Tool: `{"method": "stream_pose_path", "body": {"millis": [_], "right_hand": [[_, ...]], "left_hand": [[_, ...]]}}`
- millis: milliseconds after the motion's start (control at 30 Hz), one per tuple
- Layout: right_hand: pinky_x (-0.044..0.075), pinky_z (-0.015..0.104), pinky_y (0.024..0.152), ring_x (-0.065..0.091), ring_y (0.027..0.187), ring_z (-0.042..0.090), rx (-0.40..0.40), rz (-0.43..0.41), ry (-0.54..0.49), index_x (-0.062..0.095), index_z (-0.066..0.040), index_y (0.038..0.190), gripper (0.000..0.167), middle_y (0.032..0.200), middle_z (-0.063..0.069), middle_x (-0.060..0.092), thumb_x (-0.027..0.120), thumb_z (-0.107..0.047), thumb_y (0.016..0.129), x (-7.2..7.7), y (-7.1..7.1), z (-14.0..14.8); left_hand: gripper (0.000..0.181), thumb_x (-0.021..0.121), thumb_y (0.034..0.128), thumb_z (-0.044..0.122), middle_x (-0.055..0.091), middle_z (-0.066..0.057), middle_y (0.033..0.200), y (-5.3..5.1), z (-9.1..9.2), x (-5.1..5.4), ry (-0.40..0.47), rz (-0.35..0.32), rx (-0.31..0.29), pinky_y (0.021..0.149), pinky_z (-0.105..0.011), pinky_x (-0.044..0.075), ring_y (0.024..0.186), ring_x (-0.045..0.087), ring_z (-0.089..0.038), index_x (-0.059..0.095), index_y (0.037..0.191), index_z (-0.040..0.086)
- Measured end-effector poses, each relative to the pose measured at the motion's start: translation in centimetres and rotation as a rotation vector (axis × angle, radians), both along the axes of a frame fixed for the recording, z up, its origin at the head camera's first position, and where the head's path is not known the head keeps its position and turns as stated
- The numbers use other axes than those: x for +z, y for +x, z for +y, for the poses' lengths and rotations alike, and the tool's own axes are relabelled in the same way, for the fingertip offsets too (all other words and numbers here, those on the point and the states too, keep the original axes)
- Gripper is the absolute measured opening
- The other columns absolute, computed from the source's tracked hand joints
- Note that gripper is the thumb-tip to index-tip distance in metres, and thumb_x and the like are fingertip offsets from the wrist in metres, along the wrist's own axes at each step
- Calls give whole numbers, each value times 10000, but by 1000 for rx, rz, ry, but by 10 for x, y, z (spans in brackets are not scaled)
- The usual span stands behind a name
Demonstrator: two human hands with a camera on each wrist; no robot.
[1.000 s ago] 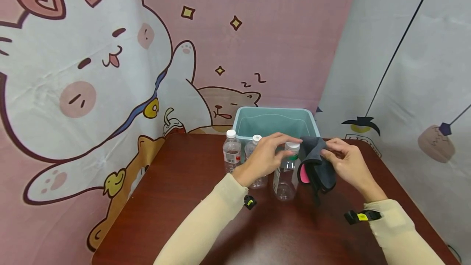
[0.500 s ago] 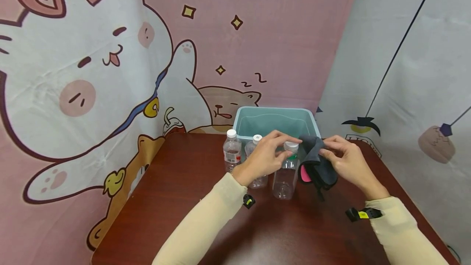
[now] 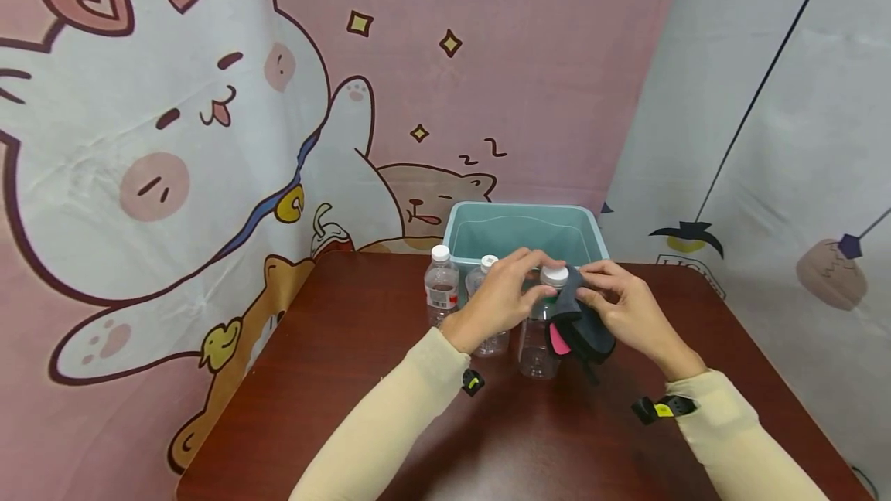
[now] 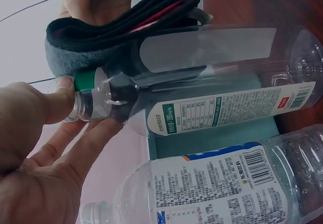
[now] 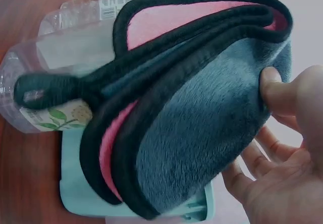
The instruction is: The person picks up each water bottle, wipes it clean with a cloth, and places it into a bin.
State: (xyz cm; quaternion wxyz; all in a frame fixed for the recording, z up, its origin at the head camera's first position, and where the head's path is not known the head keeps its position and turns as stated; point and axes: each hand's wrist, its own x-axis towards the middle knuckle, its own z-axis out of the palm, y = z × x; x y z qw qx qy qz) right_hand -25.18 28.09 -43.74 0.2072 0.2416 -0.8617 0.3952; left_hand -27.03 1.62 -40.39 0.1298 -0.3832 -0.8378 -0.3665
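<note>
At the cap and neck of a clear plastic bottle (image 3: 537, 358), my left hand (image 3: 496, 296) pinches with thumb and fingers. The bottle stands upright on the table; its white cap and green neck ring show. My right hand (image 3: 632, 314) holds a folded cleaning cloth (image 3: 590, 328), dark grey with black edging and a pink inner side. In the right wrist view the thumb presses into the folded cloth (image 5: 202, 118), and a black loop (image 5: 48, 90) hangs from it. The cloth overlaps the bottle's upper side in the head view; the left wrist view shows it right beside the neck.
Two more clear bottles stand to the left, one capped bottle (image 3: 442, 284) and a nearer bottle (image 3: 494, 345) partly behind my left hand. Behind them sits a light teal plastic bin (image 3: 525, 234). The dark red-brown table (image 3: 362, 377) meets a cartoon-printed curtain.
My right hand has moved left with the cloth, bringing it against the bottle's upper part. The left hand stays at the bottle's neck.
</note>
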Motion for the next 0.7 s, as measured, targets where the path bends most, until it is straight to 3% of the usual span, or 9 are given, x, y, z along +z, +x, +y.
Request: {"method": "stream_pose_path", "body": {"millis": [200, 367, 700], "right_hand": [[509, 26, 980, 609, 1220, -107, 49, -30, -6, 797, -66, 1485, 386, 1436, 66, 756, 803, -46, 1100, -4, 1, -7], [503, 16, 994, 593, 1251, -137, 43, -12, 9, 794, -69, 1492, 422, 1437, 75, 760, 836, -49, 1073, -9, 0, -7], [533, 126, 797, 631, 1010, -24, 12, 55, 100, 866, -23, 1335, 330, 1327, 77, 776, 891, -19, 1006, -17, -2, -2]], "left_hand": [[408, 844, 1078, 202, 762, -63, 1377, 0, -2, 1, -8, 15, 13, 1084, -210, 640, 1233, 809, -181, 755, 1477, 189], [403, 835, 1087, 199, 763, -57, 1374, 1, -1, 1, -13, 13, 22, 1055, -181, 631, 1223, 806, -166, 758, 1482, 193], [455, 839, 1078, 221, 763, -57, 1401, 0, -1, 1, -13, 2, 16, 1081, -191, 628, 1222, 807, -172, 747, 1523, 192]]}}
